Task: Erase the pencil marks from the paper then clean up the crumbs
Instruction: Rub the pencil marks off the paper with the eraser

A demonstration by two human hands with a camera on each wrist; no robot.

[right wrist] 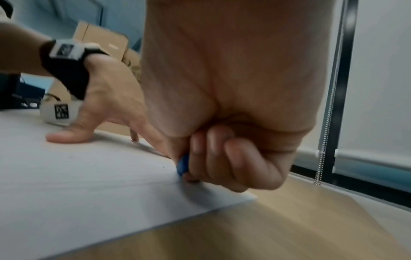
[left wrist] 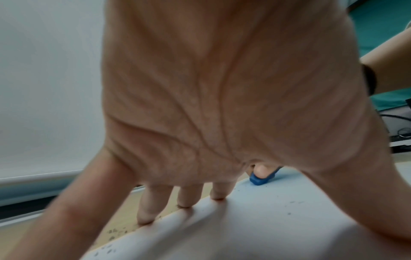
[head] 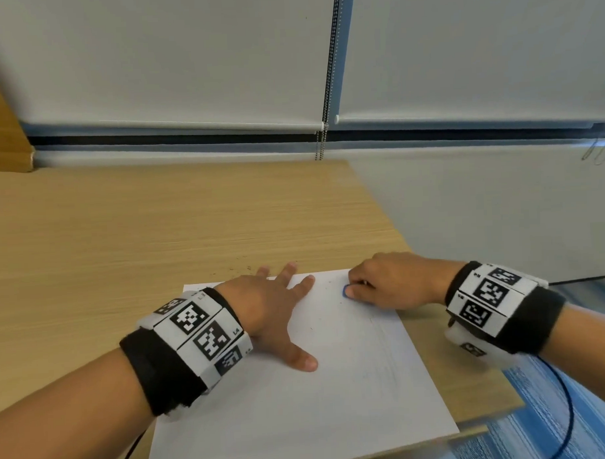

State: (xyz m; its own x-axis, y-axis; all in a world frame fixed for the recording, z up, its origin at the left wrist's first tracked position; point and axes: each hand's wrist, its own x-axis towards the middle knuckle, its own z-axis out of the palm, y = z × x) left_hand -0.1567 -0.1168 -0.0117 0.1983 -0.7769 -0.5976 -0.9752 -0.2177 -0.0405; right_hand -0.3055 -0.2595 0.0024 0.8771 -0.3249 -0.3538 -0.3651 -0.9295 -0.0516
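Observation:
A white sheet of paper (head: 334, 382) lies on the wooden desk (head: 123, 235), near its right edge. My left hand (head: 280, 309) lies flat with spread fingers on the sheet's far left part, holding it down. My right hand (head: 381, 281) pinches a small blue eraser (head: 346, 291) with curled fingers and presses it on the paper near the far right corner. The eraser (left wrist: 259, 179) shows past my left palm and again as the eraser (right wrist: 183, 165) under my right fingers. Faint pencil lines (head: 384, 339) run down the sheet's right side. Dark crumbs (head: 240, 269) speckle the desk beyond the paper.
A window with white roller blinds (head: 185, 61) and a bead chain (head: 320, 143) stands behind the desk. The desk's right edge (head: 434, 314) runs just beside the paper. A cardboard box (right wrist: 104, 40) sits to the left. A black cable (head: 568, 409) hangs by my right wrist.

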